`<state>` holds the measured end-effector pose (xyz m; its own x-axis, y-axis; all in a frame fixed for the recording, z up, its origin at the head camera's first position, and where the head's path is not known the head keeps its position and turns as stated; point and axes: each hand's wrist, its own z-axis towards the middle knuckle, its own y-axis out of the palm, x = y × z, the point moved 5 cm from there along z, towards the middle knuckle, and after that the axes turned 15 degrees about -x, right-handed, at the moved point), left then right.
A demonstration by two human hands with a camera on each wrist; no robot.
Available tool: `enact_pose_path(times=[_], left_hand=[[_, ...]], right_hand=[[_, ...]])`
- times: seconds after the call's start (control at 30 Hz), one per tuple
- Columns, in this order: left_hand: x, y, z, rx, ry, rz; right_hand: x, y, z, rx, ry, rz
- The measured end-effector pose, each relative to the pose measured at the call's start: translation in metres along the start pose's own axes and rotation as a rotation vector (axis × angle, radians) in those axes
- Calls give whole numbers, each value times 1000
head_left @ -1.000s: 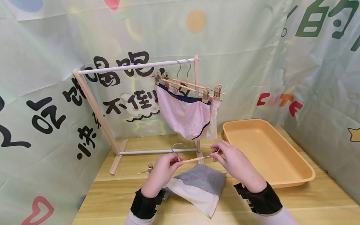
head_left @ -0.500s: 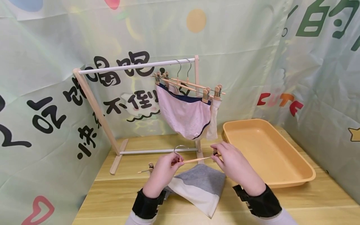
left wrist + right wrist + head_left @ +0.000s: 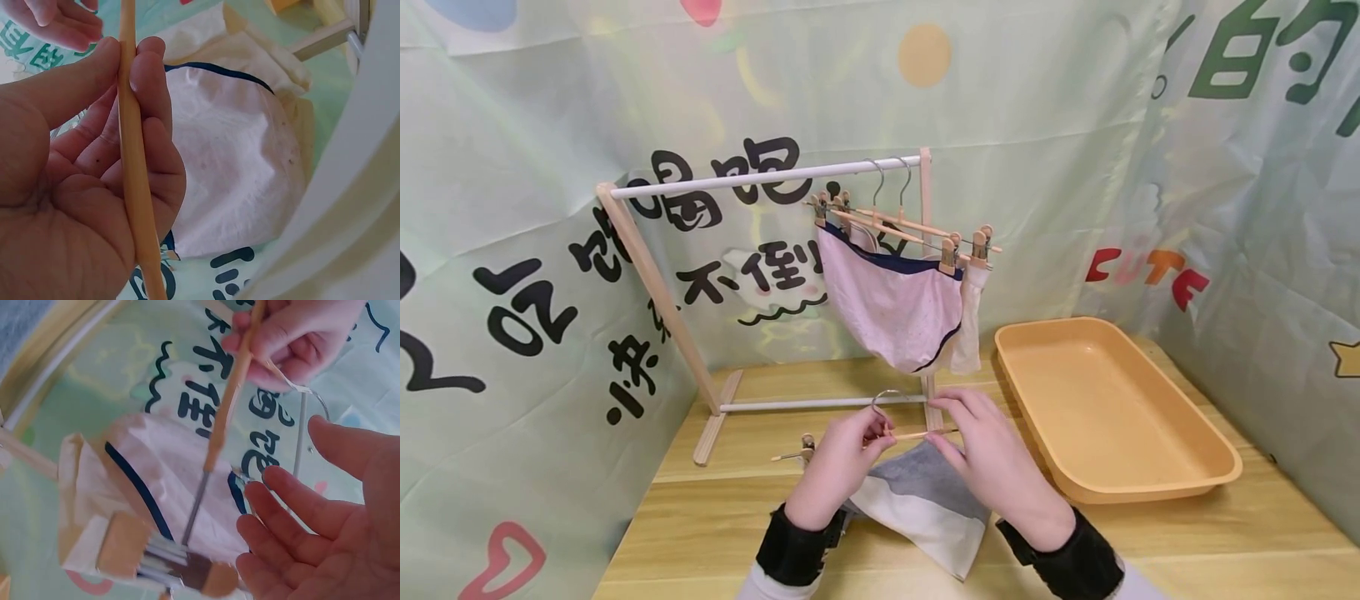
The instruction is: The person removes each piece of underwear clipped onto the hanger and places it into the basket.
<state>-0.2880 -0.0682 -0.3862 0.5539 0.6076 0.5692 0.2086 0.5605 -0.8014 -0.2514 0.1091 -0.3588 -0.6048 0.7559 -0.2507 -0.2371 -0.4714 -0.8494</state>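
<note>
Since half a second ago, my right hand has slid leftward in the head view, from the right end of the wooden hanger towards its middle, closer to my left hand. The hanger sits at the lower centre of the frame, raised over the surface. My left thumb and fingers pinch its bar just below the metal hook. My right fingers are spread and loosely straight beside the bar, thumb apart from them; whether a fingertip touches it I cannot tell. One clip shows at the hanger's left end, and the right wrist view catches another clip, wooden with metal sides, on the rod at lower left.

Below my hands, a grey-and-white garment lies on the surface, partly covered by them. Behind, at upper centre, stands a rack with a white rail; two more hangers hook on near its right end. Pink briefs with dark blue trim hang clipped in front, a whitish cloth just behind to the right. An orange tray rests at right, before a printed pale-green curtain.
</note>
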Motion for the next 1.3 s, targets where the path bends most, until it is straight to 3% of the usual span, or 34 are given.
enact_pose_path(times=[0.47, 0.7, 1.3], left_hand=[[9, 7, 0, -30, 54, 1], [10, 10, 1, -53, 56, -19], [11, 9, -1, -71, 66, -10]], right_hand=[[-6, 40, 1, -179, -77, 19], [-5, 49, 0, -143, -100, 52], [-3, 47, 3, -79, -121, 125]])
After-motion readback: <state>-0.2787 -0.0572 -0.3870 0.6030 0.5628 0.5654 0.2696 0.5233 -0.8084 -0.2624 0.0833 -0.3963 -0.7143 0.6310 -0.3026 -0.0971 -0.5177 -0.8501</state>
